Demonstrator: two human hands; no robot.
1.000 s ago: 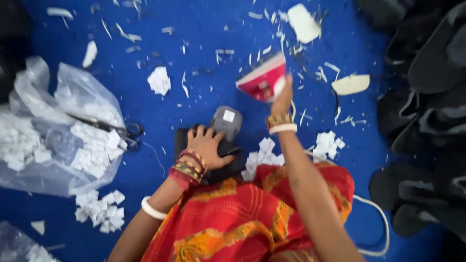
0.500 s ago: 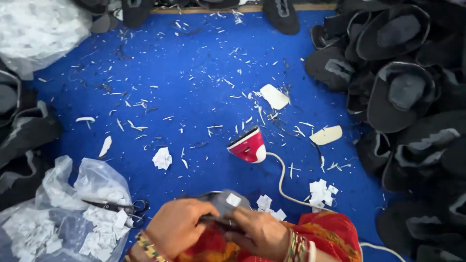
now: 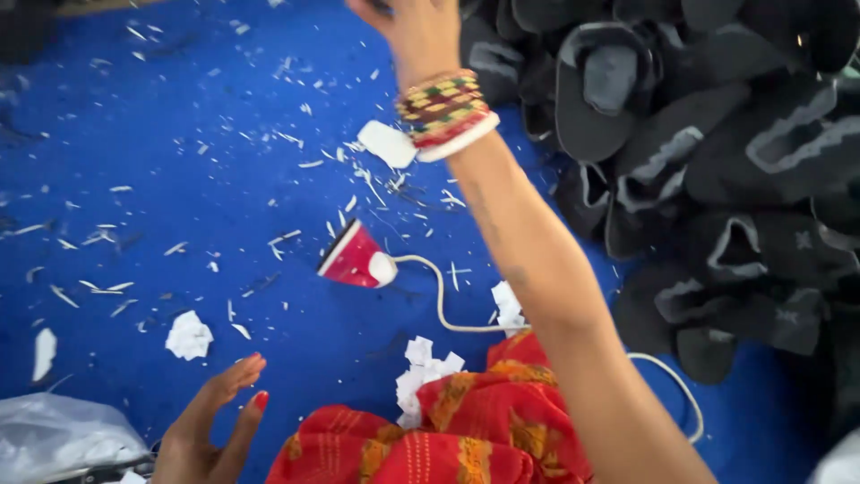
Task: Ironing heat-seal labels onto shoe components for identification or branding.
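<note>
Overhead, right hand near black sandals; left hand open

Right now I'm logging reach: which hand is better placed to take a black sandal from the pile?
Probably the right hand: it is stretched out beside the black sandals, while the left hand hovers low, empty.

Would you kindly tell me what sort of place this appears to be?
Probably a floor-level footwear workshop: a heap of black rubber sandals lies on a blue floor mat strewn with white paper scraps, beside a small red corded tool. The right hand reaches towards the heap.
</note>
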